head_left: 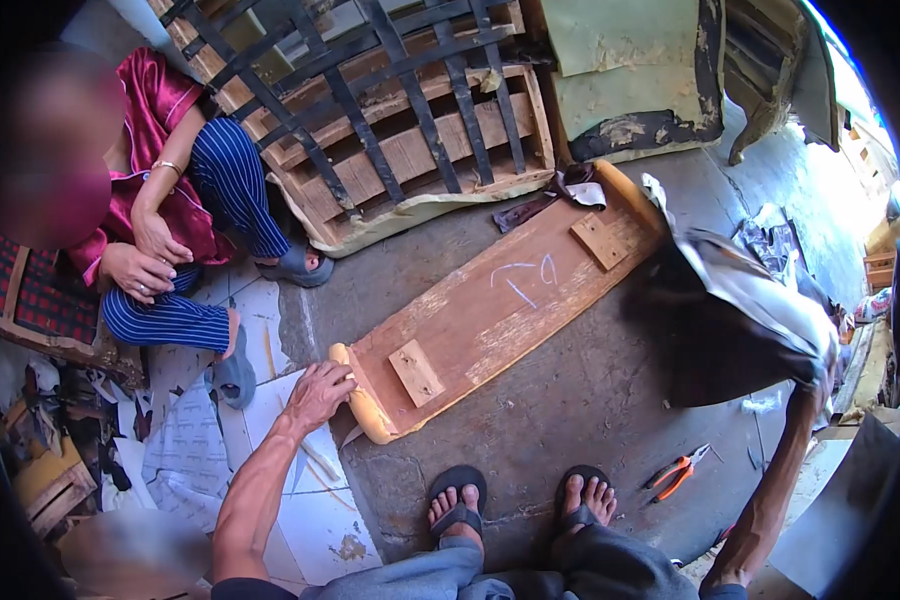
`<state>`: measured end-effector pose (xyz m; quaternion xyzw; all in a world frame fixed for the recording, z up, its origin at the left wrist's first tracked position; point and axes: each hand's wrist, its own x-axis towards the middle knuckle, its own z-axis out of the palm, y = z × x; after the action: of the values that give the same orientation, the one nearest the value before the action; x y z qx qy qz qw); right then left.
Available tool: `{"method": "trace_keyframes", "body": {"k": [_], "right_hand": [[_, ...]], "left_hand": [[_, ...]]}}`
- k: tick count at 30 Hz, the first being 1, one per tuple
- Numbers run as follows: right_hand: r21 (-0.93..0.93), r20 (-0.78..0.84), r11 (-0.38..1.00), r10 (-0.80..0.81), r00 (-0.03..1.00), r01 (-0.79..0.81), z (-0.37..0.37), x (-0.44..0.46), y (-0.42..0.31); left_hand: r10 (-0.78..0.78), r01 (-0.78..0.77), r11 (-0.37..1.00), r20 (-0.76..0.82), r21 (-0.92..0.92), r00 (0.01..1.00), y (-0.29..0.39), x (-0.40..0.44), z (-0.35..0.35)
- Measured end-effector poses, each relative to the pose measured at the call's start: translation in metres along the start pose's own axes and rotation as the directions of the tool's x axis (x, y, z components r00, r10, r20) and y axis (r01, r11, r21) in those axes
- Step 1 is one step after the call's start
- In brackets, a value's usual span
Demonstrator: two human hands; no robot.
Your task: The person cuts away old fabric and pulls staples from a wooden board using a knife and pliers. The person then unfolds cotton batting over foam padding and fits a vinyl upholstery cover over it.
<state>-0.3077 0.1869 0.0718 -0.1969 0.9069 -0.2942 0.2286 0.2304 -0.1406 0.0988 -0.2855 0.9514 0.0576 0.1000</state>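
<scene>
My left hand (318, 393) grips the near left end of a long wooden panel (470, 310), its fingers over the yellow foam padding (370, 405) there. The panel lies aslant on the floor, with two small wood blocks screwed on and chalk-like marks in the middle. At the right, my right hand (820, 385) is closed on a dark upholstery cover (720, 340) with a pale underside. The cover is blurred and stretches back to the panel's far padded end. Orange-handled pliers (678, 474) lie on the floor between my feet and my right arm.
A sofa frame (440, 130) with black webbing stands behind the panel. Another person (160, 200) sits at the left, hands together. Fabric and wood scraps (100, 420) litter the lower left; a pale-covered furniture piece (630, 70) stands at the back.
</scene>
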Motion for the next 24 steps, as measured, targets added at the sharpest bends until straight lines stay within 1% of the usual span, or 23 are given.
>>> {"method": "trace_keyframes", "body": {"k": [1,2,3,5,6,8,9,12,14,15,16,17,18,19,20,21,22,23,24], "right_hand": [[-0.352,0.272,0.933,0.185,0.944,-0.082,0.078,-0.076,0.027],[-0.54,0.381,0.838,0.326,0.865,-0.078,0.135,-0.139,0.048],[-0.545,0.379,0.835,0.327,0.865,-0.077,0.146,-0.139,0.064],[-0.656,0.371,0.752,0.391,0.842,-0.06,0.157,-0.127,0.087],[-0.679,0.369,0.732,0.415,0.832,-0.064,0.152,-0.121,0.094],[-0.665,0.36,0.743,0.407,0.839,-0.075,0.143,-0.102,0.091],[-0.657,0.361,0.75,0.401,0.842,-0.075,0.14,-0.097,0.09],[-0.64,0.361,0.762,0.414,0.836,-0.101,0.152,-0.097,0.089],[-0.614,0.373,0.783,0.4,0.837,-0.101,0.147,-0.102,0.094],[-0.591,0.378,0.8,0.389,0.84,-0.105,0.14,-0.102,0.096],[-0.546,0.396,0.83,0.376,0.838,-0.114,0.132,-0.1,0.093],[-0.457,0.371,0.877,0.34,0.864,-0.148,0.109,-0.091,0.093],[-0.347,0.282,0.918,0.297,0.912,-0.192,0.076,-0.079,0.092],[-0.23,0.188,0.954,0.236,0.953,-0.191,0.049,-0.074,0.085],[-0.133,0.106,0.982,0.146,0.984,-0.132,0.024,-0.071,0.07],[-0.088,0.088,0.996,0.038,0.995,-0.03,0.012,-0.073,0.048],[-0.097,0.225,0.993,-0.044,0.973,0.068,0.012,-0.083,0.017],[-0.095,0.421,0.996,0.039,0.906,0.001,0.011,-0.088,-0.018],[0.013,0.466,0.985,-0.159,0.87,0.173,0.027,-0.098,-0.02]], "left_hand": [[-0.016,0.013,0.999,-0.079,-0.033,0.997,0.0,-0.003,0.005],[-0.032,0.022,0.998,-0.161,-0.065,0.986,0.0,-0.004,0.009],[-0.034,0.023,0.997,-0.161,-0.07,0.986,0.001,-0.006,0.013],[-0.05,0.031,0.994,-0.187,-0.102,0.981,-0.001,-0.006,0.02],[-0.052,0.032,0.993,-0.172,-0.116,0.984,0.002,-0.006,0.021],[-0.018,0.005,0.995,-0.132,-0.1,0.991,0.003,-0.003,0.013],[0.005,-0.011,0.999,-0.114,-0.045,0.993,0.0,-0.004,0.016],[0.043,-0.048,0.997,-0.068,-0.063,0.997,0.011,-0.006,0.015],[0.09,-0.093,0.994,-0.067,-0.058,0.994,0.034,-0.003,0.016],[0.144,-0.149,0.988,-0.087,-0.045,0.986,0.055,0.001,0.016],[0.192,-0.197,0.98,-0.107,-0.035,0.976,0.075,0.003,0.02],[0.215,-0.22,0.975,-0.124,-0.033,0.969,0.096,0.003,0.026],[0.24,-0.247,0.968,-0.142,-0.034,0.96,0.116,0.003,0.032],[0.193,-0.207,0.975,-0.158,-0.078,0.968,0.135,-0.002,0.04],[0.2,-0.218,0.971,-0.163,-0.099,0.966,0.151,-0.004,0.043],[0.114,-0.138,0.984,-0.196,-0.115,0.974,0.163,-0.004,0.044],[0.017,-0.048,0.989,-0.218,-0.138,0.976,0.173,-0.009,0.044],[-0.009,-0.033,0.985,-0.239,-0.17,0.971,0.176,-0.01,0.045],[-0.018,-0.027,0.984,-0.247,-0.175,0.969,0.175,-0.008,0.046]]}}
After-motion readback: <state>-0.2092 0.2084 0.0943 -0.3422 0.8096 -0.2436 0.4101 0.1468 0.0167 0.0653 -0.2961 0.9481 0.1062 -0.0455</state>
